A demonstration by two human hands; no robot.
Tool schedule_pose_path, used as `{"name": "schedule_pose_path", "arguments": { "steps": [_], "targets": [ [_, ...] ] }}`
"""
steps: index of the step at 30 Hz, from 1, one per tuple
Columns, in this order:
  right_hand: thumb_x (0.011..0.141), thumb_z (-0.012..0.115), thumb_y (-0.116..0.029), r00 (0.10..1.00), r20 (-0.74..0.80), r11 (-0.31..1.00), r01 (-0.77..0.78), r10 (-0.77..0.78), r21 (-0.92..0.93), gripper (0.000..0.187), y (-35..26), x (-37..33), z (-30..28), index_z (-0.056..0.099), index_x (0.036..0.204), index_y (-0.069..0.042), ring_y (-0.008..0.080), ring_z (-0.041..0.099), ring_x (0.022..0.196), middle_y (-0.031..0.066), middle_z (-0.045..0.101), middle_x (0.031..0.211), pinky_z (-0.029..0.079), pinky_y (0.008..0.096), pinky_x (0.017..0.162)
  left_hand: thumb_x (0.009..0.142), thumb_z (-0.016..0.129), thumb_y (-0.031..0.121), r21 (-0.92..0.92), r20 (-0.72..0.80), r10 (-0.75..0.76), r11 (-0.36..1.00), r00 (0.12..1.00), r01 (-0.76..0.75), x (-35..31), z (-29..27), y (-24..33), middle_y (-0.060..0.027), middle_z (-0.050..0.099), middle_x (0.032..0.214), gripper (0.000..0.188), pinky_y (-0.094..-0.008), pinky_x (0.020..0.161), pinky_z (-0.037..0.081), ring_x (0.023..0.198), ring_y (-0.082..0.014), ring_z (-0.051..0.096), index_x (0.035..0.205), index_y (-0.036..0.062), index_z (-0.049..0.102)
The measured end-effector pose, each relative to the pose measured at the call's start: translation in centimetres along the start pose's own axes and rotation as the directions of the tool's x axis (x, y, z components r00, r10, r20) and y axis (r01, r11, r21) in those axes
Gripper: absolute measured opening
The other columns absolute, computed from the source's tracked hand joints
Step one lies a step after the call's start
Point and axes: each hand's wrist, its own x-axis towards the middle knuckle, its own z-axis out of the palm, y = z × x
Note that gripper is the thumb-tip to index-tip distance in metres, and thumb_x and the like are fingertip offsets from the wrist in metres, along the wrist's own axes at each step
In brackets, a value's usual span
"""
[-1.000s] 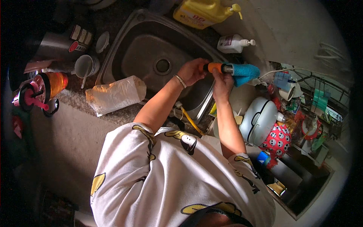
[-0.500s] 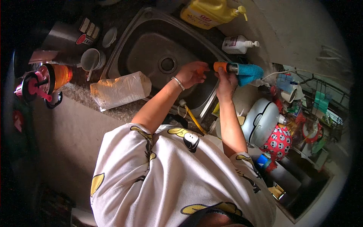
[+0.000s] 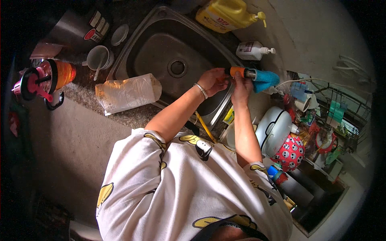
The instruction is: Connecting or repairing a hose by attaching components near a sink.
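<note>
At the right side of the steel sink (image 3: 138, 52), my right hand (image 3: 241, 90) wraps round an orange cylinder (image 3: 238, 72) with a black end. A short metal neck joins the cylinder to a piece covered by a blue cloth (image 3: 265, 81). My left hand (image 3: 213, 81), a bracelet at its wrist, is closed with its fingertips at the cylinder's black end. A bit of orange shows between those fingers, too small to name. The sink's drain (image 3: 177, 68) lies left of both hands.
A yellow pump jug (image 3: 220, 16) and a white pump bottle (image 3: 252, 50) stand behind the sink. On the left counter are a crumpled plastic bag (image 3: 130, 93), a white mug (image 3: 97, 58) with a spoon and an orange jug (image 3: 64, 75). A pale rounded appliance (image 3: 274, 129) sits right.
My left hand has moved right, up to the cylinder's black end, and its fingers have closed. The right hand keeps hold of the cylinder. The view has shifted slightly.
</note>
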Motion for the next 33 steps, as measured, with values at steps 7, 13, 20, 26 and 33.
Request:
{"name": "schedule_pose_path", "arguments": {
  "steps": [7,13,20,26,33],
  "targets": [
    [0.080,0.063,-0.013,0.998,0.042,0.999,0.042,-0.043,0.023,0.025,0.4,-0.3,-0.3,0.053,0.102,-0.002,0.0133,0.055,0.085,0.0056,0.059,0.096,0.043,0.0272,0.073,0.090,0.046,0.024,0.003,0.052,-0.079,0.997,0.995,0.079,0.9,-1.1,-0.1,-0.0084,0.060,0.082,0.017,-0.0325,0.060,0.051,0.068,-0.0194,0.059,0.096,0.0088,0.051],
    [0.077,0.065,-0.008,0.999,0.047,1.000,-0.009,0.009,0.000,0.027,0.4,-0.1,-0.8,0.054,0.101,0.000,0.0126,0.054,0.085,0.0046,0.058,0.093,0.041,0.0253,0.079,0.089,0.044,0.023,0.088,0.082,-0.088,0.993,0.993,0.081,1.5,-2.7,0.3,-0.0073,0.059,0.082,0.018,-0.0326,0.061,0.050,0.069,-0.0195,0.058,0.096,0.0085,0.052],
    [0.076,0.065,-0.013,0.972,0.196,0.948,-0.061,0.127,-0.312,0.025,5.2,-4.6,-0.9,0.059,0.097,-0.001,0.0116,0.056,0.079,0.0044,0.062,0.086,0.043,0.0267,0.072,0.085,0.048,0.015,0.286,-0.162,0.104,0.957,0.981,-0.054,-5.0,-4.8,4.5,-0.0092,0.056,0.085,0.021,-0.0335,0.067,0.048,0.077,-0.0216,0.056,0.102,0.0015,0.051],
    [0.069,0.068,-0.022,0.805,0.469,0.650,0.142,0.363,-0.747,0.026,18.8,-10.0,-3.6,0.060,0.086,-0.004,0.0141,0.055,0.068,0.0117,0.059,0.072,0.045,0.0302,0.063,0.084,0.057,0.011,0.625,-0.212,0.082,0.777,0.974,0.071,-13.2,-6.1,5.5,-0.0083,0.059,0.102,0.021,-0.0284,0.079,0.046,0.096,-0.0147,0.055,0.104,0.0098,0.054],
    [0.064,0.068,-0.003,0.726,0.355,0.783,-0.403,0.588,-0.473,0.041,17.4,-8.9,-3.0,0.055,0.103,0.002,0.0209,0.060,0.072,0.0084,0.060,0.085,0.048,0.0295,0.063,0.073,0.064,-0.005,0.498,0.077,0.197,0.841,0.977,-0.209,-18.5,-7.3,3.6,-0.0103,0.057,0.108,0.030,-0.0281,0.085,0.045,0.097,-0.0164,0.056,0.099,0.0076,0.054]
  ]
}}
